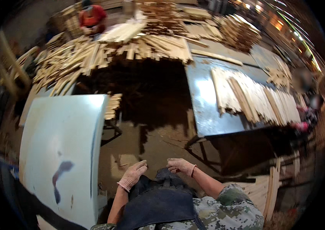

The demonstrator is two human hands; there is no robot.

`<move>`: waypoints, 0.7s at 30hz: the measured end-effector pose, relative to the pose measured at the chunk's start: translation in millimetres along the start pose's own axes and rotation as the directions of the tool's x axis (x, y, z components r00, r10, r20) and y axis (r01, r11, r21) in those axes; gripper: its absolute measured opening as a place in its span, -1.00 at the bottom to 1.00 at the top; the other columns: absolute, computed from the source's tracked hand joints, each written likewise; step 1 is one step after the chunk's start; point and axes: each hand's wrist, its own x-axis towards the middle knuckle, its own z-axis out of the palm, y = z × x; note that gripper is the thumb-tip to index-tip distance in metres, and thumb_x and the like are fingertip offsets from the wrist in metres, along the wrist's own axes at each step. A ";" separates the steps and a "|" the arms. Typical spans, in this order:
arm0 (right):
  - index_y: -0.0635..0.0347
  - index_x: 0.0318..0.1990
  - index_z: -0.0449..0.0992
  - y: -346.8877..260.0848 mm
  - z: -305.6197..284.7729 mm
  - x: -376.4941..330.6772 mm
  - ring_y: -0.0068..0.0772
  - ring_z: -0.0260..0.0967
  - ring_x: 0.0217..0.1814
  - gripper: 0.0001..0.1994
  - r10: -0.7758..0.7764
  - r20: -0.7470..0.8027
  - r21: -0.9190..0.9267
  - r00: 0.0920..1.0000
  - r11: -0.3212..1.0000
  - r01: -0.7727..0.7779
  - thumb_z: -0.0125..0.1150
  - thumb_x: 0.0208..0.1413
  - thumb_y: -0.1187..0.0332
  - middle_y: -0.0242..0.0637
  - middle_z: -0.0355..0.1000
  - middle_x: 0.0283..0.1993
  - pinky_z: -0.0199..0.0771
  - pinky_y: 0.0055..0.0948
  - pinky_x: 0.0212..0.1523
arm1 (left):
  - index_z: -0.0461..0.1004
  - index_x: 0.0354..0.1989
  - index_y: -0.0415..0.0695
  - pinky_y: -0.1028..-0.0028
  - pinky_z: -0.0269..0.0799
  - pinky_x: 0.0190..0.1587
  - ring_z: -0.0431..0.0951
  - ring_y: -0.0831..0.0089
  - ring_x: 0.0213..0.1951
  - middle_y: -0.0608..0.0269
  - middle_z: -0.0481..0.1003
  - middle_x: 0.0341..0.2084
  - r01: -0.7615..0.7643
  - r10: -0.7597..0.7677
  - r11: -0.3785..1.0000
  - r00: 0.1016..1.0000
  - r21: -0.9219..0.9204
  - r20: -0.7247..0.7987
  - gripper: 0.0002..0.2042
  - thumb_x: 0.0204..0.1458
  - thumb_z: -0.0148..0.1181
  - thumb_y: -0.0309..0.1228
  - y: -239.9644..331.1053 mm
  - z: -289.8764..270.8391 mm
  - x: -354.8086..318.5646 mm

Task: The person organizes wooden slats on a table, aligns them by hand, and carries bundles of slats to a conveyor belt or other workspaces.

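- Two gloved hands, left hand (132, 174) and right hand (181, 165), rest open on the dark apron (158, 199) at the lap, gripping nothing.
- Risk: wood strips (254, 97) overhang the metal table (204, 99) edge; a knock could spill them.

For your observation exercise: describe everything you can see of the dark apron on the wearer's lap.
The dark apron is a navy or near-black cloth, heavy-looking and creased, lying over the person's lap at the bottom centre of the view. Its upper edge bunches into a rumpled fold near the knees. Both gloved hands rest on that edge: the left hand on its left corner, the right hand at its top right. Camouflage-patterned clothing shows beside and beneath it. The lower part runs out of the picture.
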 end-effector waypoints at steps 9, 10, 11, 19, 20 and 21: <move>0.23 0.24 0.46 3.0 -30.0 20.1 -0.39 0.47 -0.15 -0.65 0.093 -0.467 0.254 0.879 0.967 0.033 0.21 0.44 0.24 -0.32 0.49 -0.09 0.53 -0.35 -0.19 | 0.44 0.33 -0.35 0.35 0.37 0.37 0.51 0.18 0.31 -0.07 0.51 0.30 0.112 -0.127 0.989 0.979 0.100 0.160 -0.49 0.36 0.17 -0.22 0.4 -41.1 130.7; 0.21 0.15 0.49 35.8 -63.9 46.4 -0.31 0.51 -0.13 -0.71 0.025 -0.368 0.225 0.930 0.972 0.063 0.19 0.43 0.25 -0.28 0.53 -0.11 0.54 -0.30 -0.16 | 0.46 0.32 -0.33 0.34 0.38 0.37 0.51 0.18 0.31 -0.06 0.51 0.30 0.057 -0.081 0.991 0.975 0.121 0.205 -0.51 0.37 0.15 -0.22 -2.8 -50.8 146.2; 0.20 0.06 0.52 70.5 -99.7 71.4 -0.23 0.54 -0.10 -0.77 -0.044 -0.269 0.205 0.962 0.974 0.102 0.17 0.42 0.27 -0.25 0.57 -0.13 0.56 -0.24 -0.13 | 0.47 0.31 -0.31 0.33 0.39 0.36 0.51 0.17 0.31 -0.05 0.51 0.30 -0.001 -0.035 0.991 0.966 0.136 0.258 -0.53 0.38 0.14 -0.23 -3.4 -61.4 163.0; 0.14 -0.10 0.55 -27.6 -97.2 114.0 0.22 0.55 -0.02 -0.84 -0.277 -0.259 -0.965 0.925 0.111 -0.237 0.11 0.31 0.31 0.05 0.57 -0.16 0.55 0.01 -0.02 | 0.44 0.33 -0.28 0.30 0.43 0.34 0.50 0.00 0.31 -0.13 0.48 0.31 -0.145 0.017 0.880 0.961 0.452 0.276 -0.53 0.37 0.05 -0.25 74.7 -122.7 298.7; 0.13 -0.09 0.54 -46.1 -99.5 115.7 0.22 0.54 -0.01 -0.84 -0.252 -0.384 -0.913 0.888 0.248 -0.324 0.10 0.32 0.30 0.04 0.57 -0.14 0.54 0.01 0.00 | 0.42 0.34 -0.29 0.29 0.39 0.37 0.47 0.00 0.33 -0.14 0.47 0.32 -0.258 0.098 0.826 0.941 0.501 0.323 -0.50 0.36 0.05 -0.20 90.1 -130.6 316.6; 0.12 -0.09 0.54 -75.2 -92.0 117.7 0.21 0.54 0.01 -0.83 -0.208 -0.487 -0.841 0.849 0.376 -0.390 0.09 0.33 0.30 0.03 0.57 -0.13 0.54 0.01 0.02 | 0.41 0.35 -0.31 0.27 0.34 0.41 0.45 -0.01 0.36 -0.14 0.46 0.33 -0.355 0.166 0.753 0.917 0.554 0.362 -0.46 0.35 0.05 -0.15 107.2 -143.6 331.9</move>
